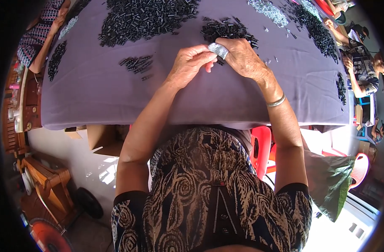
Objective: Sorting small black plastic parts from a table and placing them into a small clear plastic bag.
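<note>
My left hand (pixel 189 64) and my right hand (pixel 243 58) meet above the near side of a small pile of black pieces (pixel 225 30). Between them is a shiny silver-grey wrap or strip (pixel 218 50), which seems to sit around a digit of my right hand. The fingers and thumb of my left hand are pinched together at its edge. My right fingers curl inward, mostly hidden behind the hand. Any small part held between the fingertips is too small or too covered to name. Left of my hands lie several short black rods (pixel 136 64) in a loose group.
A large heap of black tubular pieces (pixel 146 19) covers the far side of the purple-grey tablecloth (pixel 87 92). Silvery pieces (pixel 268 12) and more black ones (pixel 316 31) lie far right. People sit at both sides. A red plastic chair (pixel 261 149) stands below the table edge.
</note>
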### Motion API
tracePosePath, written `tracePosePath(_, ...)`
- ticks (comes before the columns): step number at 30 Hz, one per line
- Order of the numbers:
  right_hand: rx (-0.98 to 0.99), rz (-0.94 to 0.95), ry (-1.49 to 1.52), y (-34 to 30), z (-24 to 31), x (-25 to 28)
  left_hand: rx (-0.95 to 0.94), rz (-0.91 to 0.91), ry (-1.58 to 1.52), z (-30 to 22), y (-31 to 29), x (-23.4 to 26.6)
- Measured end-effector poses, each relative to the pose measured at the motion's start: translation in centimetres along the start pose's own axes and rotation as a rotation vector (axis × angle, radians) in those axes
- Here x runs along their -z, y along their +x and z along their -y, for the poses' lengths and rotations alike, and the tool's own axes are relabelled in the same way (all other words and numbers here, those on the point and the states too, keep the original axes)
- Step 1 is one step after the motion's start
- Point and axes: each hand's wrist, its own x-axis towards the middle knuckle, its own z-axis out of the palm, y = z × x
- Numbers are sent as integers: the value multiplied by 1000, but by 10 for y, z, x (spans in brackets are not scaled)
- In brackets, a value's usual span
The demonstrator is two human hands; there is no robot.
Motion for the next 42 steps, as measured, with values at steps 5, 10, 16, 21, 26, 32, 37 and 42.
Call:
tracePosePath(5, 34, 66, 63, 0, -3, 2, 102, 19, -104, -3, 0, -1)
tracePosePath(10, -55, 67, 97, 0, -2, 2, 41, -12, -43, 0, 1, -3)
tracePosePath(16, -227, -46, 264, -3, -2, 1, 26, -78, -169, 3, 1, -5)
tracePosePath(21, -528, 1, 756, -12, -16, -2, -17, -132, -160, 4, 2, -7)
tracePosePath(26, -654, 159, 1225, -9, -2, -14, -212, -128, -172, 11, 3, -7)
tracePosePath(32, -590, 166, 1466, -10, -2, -34, -241, -85, -188, 9, 3, -6)
tracePosePath(37, -513, 82, 1650, -14, 1, -49, -147, -37, -248, -4, -1, -11)
tracePosePath(42, -437, 101, 1799, -18, 8, -66, -136, -79, -267, -17, -5, -32)
